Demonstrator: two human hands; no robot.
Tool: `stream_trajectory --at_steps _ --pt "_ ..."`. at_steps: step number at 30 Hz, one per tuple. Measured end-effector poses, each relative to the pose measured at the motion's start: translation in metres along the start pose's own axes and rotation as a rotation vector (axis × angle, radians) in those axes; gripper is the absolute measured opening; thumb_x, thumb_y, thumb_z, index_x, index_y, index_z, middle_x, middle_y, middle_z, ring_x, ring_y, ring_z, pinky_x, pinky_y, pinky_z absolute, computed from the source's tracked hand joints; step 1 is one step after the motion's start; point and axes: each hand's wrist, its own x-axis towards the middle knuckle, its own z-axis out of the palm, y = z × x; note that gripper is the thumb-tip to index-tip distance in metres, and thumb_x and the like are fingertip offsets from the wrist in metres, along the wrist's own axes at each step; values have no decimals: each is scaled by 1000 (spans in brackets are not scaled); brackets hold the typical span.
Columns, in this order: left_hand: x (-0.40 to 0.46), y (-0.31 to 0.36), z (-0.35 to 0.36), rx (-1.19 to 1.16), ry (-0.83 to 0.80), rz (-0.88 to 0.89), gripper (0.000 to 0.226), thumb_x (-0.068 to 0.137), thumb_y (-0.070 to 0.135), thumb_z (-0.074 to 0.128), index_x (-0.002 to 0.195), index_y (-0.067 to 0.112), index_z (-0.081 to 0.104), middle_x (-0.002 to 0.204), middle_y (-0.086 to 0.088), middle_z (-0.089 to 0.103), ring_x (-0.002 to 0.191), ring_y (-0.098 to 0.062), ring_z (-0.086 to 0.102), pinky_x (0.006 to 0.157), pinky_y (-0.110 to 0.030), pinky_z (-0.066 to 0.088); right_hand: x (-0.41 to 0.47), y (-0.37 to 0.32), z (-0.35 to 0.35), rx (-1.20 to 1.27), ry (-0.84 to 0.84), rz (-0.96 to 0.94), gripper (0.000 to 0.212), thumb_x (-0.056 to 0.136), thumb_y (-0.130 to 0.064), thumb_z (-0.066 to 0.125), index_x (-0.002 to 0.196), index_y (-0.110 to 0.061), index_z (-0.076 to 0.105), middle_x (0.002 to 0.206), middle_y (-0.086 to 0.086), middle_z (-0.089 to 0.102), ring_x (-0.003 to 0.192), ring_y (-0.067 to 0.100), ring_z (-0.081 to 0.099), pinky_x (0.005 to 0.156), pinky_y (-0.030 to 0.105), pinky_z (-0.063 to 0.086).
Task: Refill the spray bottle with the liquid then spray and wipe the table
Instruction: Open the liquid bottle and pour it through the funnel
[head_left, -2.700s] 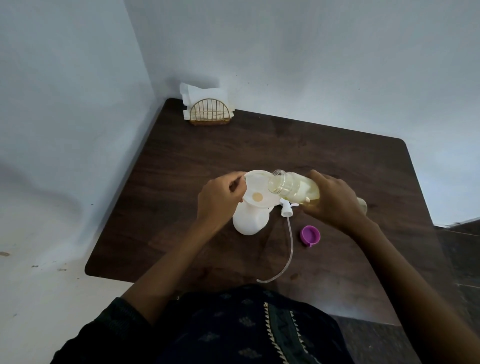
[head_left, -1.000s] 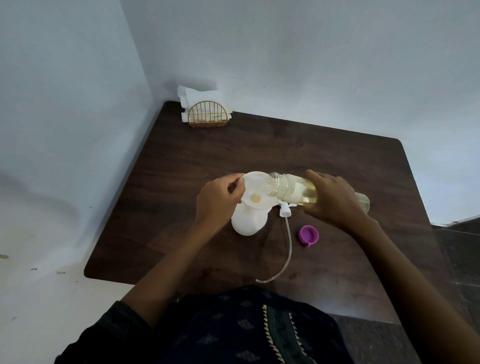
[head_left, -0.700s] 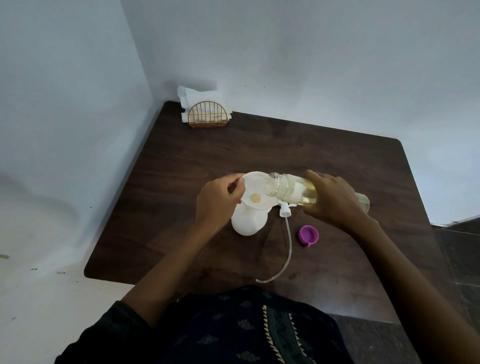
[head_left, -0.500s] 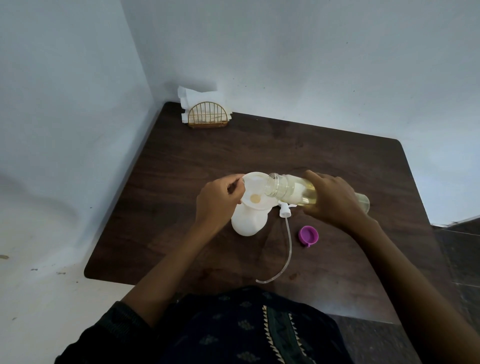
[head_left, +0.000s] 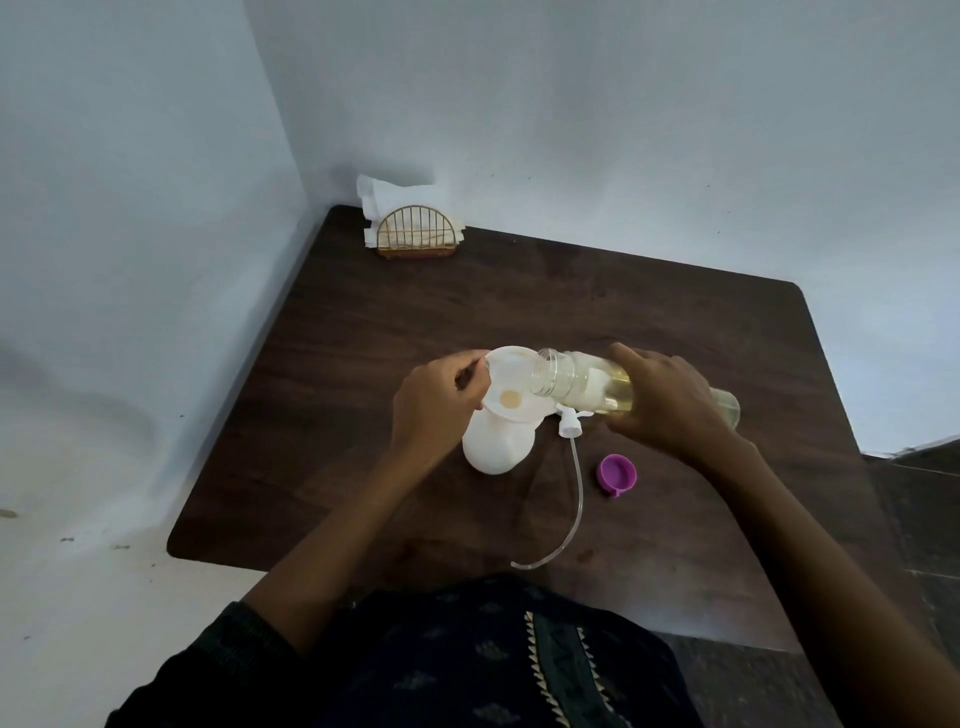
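Note:
A white spray bottle body (head_left: 497, 447) stands upright near the middle of the dark wooden table (head_left: 519, 306). A white funnel (head_left: 511, 382) sits in its neck, with yellowish liquid at its centre. My left hand (head_left: 439, 402) pinches the funnel's left rim. My right hand (head_left: 662, 402) holds a clear bottle of yellow liquid (head_left: 576, 382) tipped on its side, its open mouth over the funnel. The white spray head (head_left: 570, 423) with its long clear tube (head_left: 574, 499) lies on the table just right of the spray bottle.
A purple cap (head_left: 616, 474) lies on the table right of the tube. A gold wire napkin holder with white napkins (head_left: 415, 231) stands at the far left corner, against the walls. The table's near edge is by my body.
Hardly anything differs over the last second: both hands keep their hold and the clear bottle stays tipped over the funnel. The view has shifted slightly since the oldest frame.

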Motion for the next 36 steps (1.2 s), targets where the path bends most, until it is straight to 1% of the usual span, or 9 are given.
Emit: stream_trajectory --at_steps 3,5,10,15,21,25,30,36 --pt "1 -2 1 1 2 -2 27 94 31 49 112 26 68 89 9 73 77 -5 65 72 -36 57 1 0 0 -6 -1 -10 50 70 -30 74 112 -13 54 101 6 68 87 28 61 64 29 33" --pt "2 -2 1 6 7 -1 27 94 30 50 113 25 68 92 8 73 77 -5 65 72 -37 58 1 0 0 -7 1 -10 51 70 -29 74 113 -13 54 102 6 68 89 28 62 64 29 32" --pt "1 0 2 1 12 0 27 94 28 50 114 23 68 94 7 73 76 -4 64 73 -33 57 1 0 0 -6 -2 0 51 70 -29 72 115 -14 54 103 5 67 90 28 62 64 29 33" --pt "2 1 3 -2 6 -3 27 94 28 50 114 22 68 94 6 73 80 -8 66 71 -31 56 1 1 -1 -12 -10 0 52 70 -30 72 117 -15 53 105 4 67 92 27 61 65 28 31" --pt "2 2 3 -1 2 -4 27 95 28 49 115 22 67 95 6 73 77 -5 65 69 -26 55 1 2 -2 -20 -2 -16 51 70 -27 73 115 -14 54 104 6 67 90 28 62 65 27 30" --pt "2 2 4 -13 7 -9 26 95 29 49 112 24 68 89 8 73 76 -6 65 69 -33 57 1 1 -3 -21 -9 -13 51 70 -27 73 115 -13 53 105 6 67 90 28 61 66 28 30" --pt "1 3 4 -16 8 -23 25 93 29 50 109 28 69 83 10 72 72 -5 65 67 -33 55 1 2 -5 -19 -11 -11 49 70 -27 72 113 -13 54 103 6 67 88 28 61 65 29 33" --pt "0 4 3 -37 10 -22 24 94 27 51 108 26 70 84 10 73 72 -4 65 68 -35 56 2 1 -6 -17 -18 -16 49 72 -27 72 115 -13 53 105 6 67 89 27 61 67 28 32"
